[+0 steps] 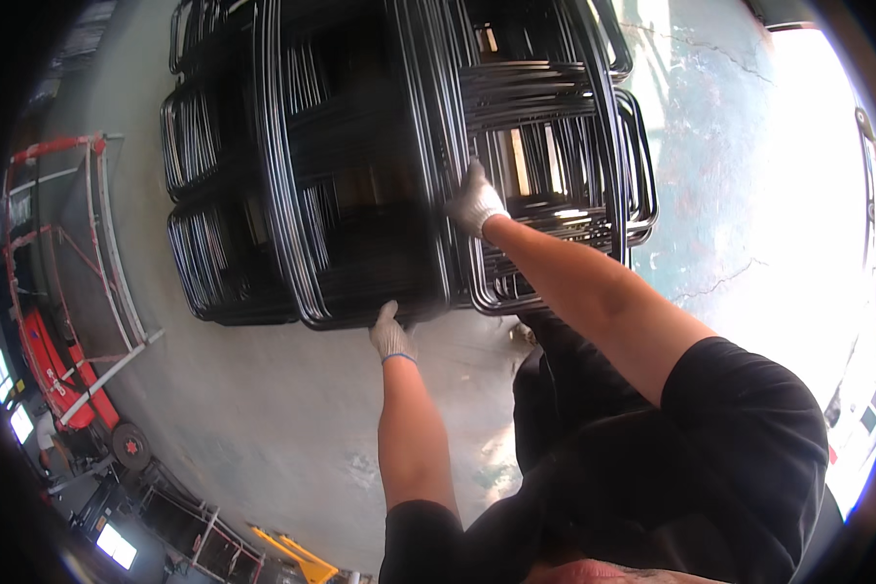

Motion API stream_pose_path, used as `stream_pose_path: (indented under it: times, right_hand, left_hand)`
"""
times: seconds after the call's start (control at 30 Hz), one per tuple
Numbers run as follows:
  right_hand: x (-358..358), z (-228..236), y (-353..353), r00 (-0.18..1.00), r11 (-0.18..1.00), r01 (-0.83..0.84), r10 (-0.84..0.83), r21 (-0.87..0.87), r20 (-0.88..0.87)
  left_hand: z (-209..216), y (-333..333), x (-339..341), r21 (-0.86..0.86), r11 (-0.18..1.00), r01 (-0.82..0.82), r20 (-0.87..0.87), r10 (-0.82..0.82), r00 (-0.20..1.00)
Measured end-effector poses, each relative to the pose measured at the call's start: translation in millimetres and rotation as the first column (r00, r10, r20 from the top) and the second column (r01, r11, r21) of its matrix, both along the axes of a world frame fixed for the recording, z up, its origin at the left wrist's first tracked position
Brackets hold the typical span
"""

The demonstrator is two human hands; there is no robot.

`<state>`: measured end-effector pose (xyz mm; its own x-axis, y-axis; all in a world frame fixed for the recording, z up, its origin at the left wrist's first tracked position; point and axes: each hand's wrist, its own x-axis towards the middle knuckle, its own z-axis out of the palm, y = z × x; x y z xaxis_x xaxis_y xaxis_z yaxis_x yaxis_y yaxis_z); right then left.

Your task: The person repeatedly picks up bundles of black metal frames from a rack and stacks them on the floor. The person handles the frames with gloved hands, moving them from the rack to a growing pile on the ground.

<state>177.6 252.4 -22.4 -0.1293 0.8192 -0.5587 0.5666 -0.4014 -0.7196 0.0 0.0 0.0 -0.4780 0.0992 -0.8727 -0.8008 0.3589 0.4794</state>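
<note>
Black bent-tube metal frames [280,165] with rounded corners stand in stacked, nested rows in front of me. My left hand [391,337], in a pale knitted glove, is closed on the near lower edge of a black tube frame [346,318] in the middle. Higher and to the right, my gloved right hand [479,204] grips the upright side of what looks like the same frame. The fingers of both hands are partly hidden behind the tubes. Motion blurs the middle of the stack.
At the left stand a red and grey rail frame [97,204] and a red wheeled machine [54,375]. A person [49,433] is beside the machine. Yellow metal equipment [297,557] lies at the lower edge. Cracked grey-green floor [701,165] runs toward a bright opening on the right.
</note>
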Motion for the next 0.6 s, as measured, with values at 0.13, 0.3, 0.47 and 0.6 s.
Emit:
stream_pose_path:
  times: [0.13,0.3,0.47,0.6]
  right_hand:
    - [27.1,44.6,-6.6,0.999,0.996,-0.028,0.024,-0.084,-0.043]
    - [111.2,100.1,-67.2,0.974,0.941,-0.188,0.215,0.281,-0.069]
    - [330.5,170.3,-163.7,0.964,0.967,-0.231,0.242,-0.105,0.114]
    - [520.3,176.7,-226.4,0.865,0.985,-0.054,0.128,-0.163,0.486]
  left_hand:
    - [3.8,-4.5,18.5,0.058,0.997,-0.041,0.018,0.04,0.999]
    - [12.8,-34.3,24.7,0.185,0.982,0.046,0.078,-0.062,0.995]
    - [-8.8,-141.6,92.9,-0.035,0.943,0.331,-0.267,-0.327,0.906]
    - [52.5,-196.4,211.2,-0.124,0.877,0.465,-0.141,-0.479,0.866]
